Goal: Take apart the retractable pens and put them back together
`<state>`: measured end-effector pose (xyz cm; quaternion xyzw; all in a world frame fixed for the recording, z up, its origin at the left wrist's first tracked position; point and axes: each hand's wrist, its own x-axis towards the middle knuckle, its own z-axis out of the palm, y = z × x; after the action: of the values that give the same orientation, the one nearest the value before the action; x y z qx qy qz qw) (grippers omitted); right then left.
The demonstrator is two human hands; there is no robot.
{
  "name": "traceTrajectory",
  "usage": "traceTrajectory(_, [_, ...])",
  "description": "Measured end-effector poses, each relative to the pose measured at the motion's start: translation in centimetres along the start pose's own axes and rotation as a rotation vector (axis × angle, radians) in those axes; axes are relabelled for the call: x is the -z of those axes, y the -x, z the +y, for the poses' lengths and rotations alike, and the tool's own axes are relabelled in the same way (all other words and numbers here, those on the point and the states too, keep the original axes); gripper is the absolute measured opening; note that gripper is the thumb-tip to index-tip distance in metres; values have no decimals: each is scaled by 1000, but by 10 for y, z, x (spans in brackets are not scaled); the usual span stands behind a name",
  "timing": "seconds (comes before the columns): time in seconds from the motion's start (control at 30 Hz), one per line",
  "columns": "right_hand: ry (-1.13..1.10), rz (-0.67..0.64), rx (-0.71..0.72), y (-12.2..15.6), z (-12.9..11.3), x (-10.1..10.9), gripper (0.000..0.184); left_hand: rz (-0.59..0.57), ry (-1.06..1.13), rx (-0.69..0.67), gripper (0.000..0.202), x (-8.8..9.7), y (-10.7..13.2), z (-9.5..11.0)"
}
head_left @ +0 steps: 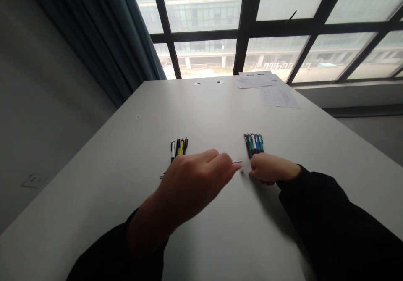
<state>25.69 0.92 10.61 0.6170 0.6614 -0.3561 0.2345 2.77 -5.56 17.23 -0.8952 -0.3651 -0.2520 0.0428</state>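
My left hand [201, 178] is closed in a pinch around a pen whose barrel is hidden by the fingers. Its thin bare refill tip [237, 161] sticks out to the right. A narrow grey end [162, 177] shows past the hand's left side; whether it belongs to that pen I cannot tell. Just right of the refill tip, a small silvery cone-like piece [242, 171] is on the table. Beside it my right hand [266, 168] is curled closed low over the table, and what its fingers hold, if anything, is hidden.
Behind my left hand lies a row of several pens [179, 145], white, black and yellow. Another row of pens [253, 143], black, green, white and blue, lies behind my right hand. Paper sheets [278, 96] rest at the far edge of the white table [201, 113], before the window.
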Motion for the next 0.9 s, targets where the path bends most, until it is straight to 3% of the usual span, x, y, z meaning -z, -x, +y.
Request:
traceTrajectory(0.1, [13, 57, 53, 1, 0, 1, 36, -1, -2, 11, 37, 1, 0, 0])
traceTrajectory(0.4, [2, 149, 135, -6, 6, -4, 34, 0, 6, 2, 36, 2, 0, 1])
traceTrajectory(0.9, [8, 174, 132, -11, 8, -6, 29, -12, 9, 7, 37, -1, -1, 0])
